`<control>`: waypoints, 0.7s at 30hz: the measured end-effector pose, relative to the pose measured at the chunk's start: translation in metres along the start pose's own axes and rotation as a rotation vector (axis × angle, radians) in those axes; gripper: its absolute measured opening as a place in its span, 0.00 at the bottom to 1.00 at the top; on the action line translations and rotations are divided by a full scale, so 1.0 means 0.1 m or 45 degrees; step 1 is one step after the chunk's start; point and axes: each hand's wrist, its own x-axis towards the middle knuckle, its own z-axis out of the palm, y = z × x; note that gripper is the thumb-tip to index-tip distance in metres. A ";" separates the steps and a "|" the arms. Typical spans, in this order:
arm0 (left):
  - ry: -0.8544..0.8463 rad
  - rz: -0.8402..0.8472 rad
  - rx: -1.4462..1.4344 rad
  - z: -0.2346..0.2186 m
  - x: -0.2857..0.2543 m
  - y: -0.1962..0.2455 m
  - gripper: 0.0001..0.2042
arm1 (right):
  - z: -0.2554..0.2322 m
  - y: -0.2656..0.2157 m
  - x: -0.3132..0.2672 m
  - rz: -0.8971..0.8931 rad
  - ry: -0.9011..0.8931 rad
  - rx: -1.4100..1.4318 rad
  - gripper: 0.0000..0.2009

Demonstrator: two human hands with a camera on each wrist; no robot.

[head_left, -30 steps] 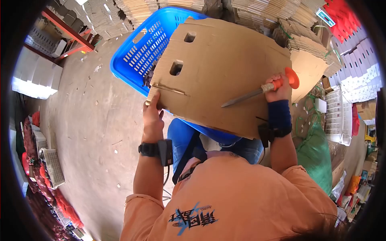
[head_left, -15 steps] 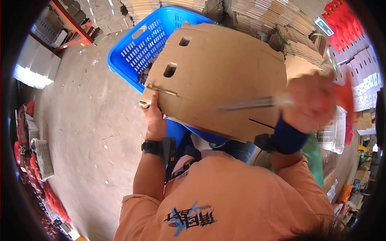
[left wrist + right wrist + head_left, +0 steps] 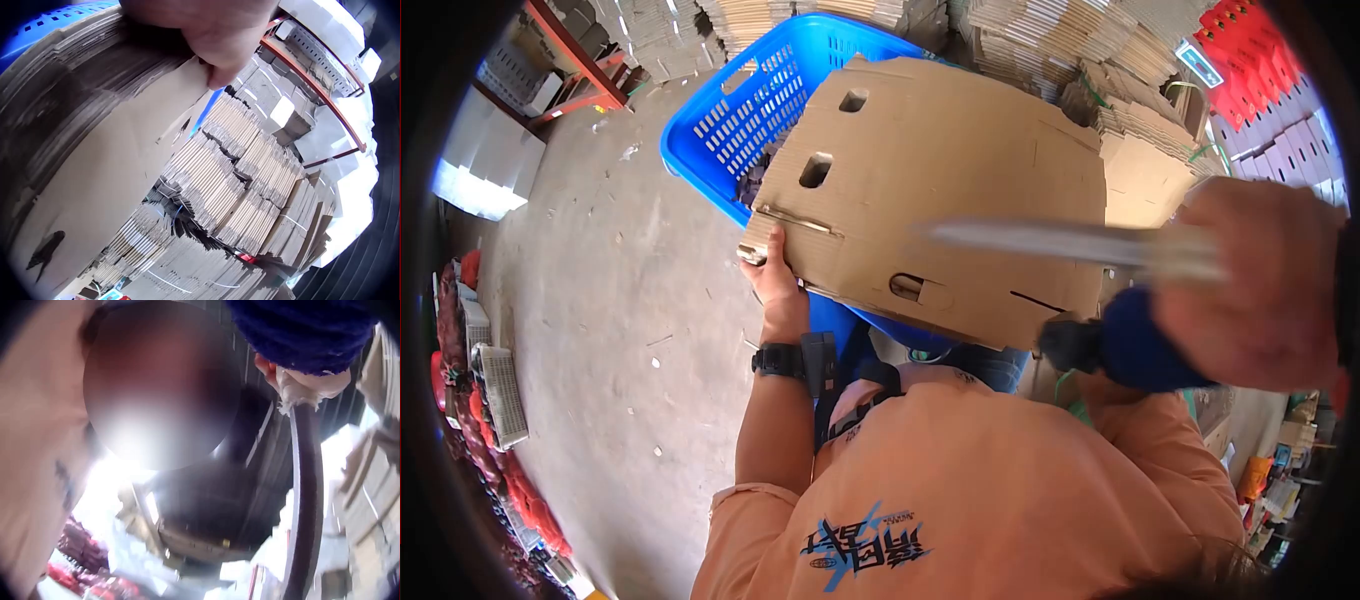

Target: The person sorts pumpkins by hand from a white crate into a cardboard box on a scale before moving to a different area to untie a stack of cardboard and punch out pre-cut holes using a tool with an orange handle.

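Observation:
A thick stack of flat cardboard (image 3: 960, 170) lies tilted over a blue plastic basket (image 3: 700, 130) in the head view. My left hand (image 3: 775, 285) grips its near left corner, thumb on top; the left wrist view shows that hand (image 3: 215, 37) at the edge of the layered sheets (image 3: 119, 162). Raised at the right, blurred, my right hand (image 3: 1250, 285) grips a pointed chisel (image 3: 1040, 240), its tip toward the cardboard and above it. The right wrist view shows the chisel's metal shaft (image 3: 305, 487) and white wrapping below a blue wristband (image 3: 306, 331). Oblong holes (image 3: 815, 170) pierce the cardboard.
Bundled cardboard stacks (image 3: 1050, 50) stand behind the basket. Red shelving (image 3: 585, 60) and white boxes (image 3: 490, 160) are at the far left. A pale crate (image 3: 500, 395) and red bags (image 3: 530, 505) line the left side of the concrete floor (image 3: 615, 300).
My right hand has lifted the chisel up and rightward, away from the cardboard. An oblong hole now shows near the cardboard's near edge. My left hand keeps its hold on the corner.

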 end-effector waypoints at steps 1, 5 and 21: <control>0.015 -0.012 0.002 0.00 -0.01 0.00 0.33 | -0.14 -0.11 -0.17 0.231 0.159 0.063 0.07; 0.024 -0.054 0.023 0.05 -0.05 0.07 0.32 | -0.40 0.47 -0.53 0.215 0.345 -0.306 0.08; -0.006 -0.230 0.226 -0.16 0.37 0.46 0.42 | 0.09 2.02 -0.22 -0.124 0.309 -0.569 0.05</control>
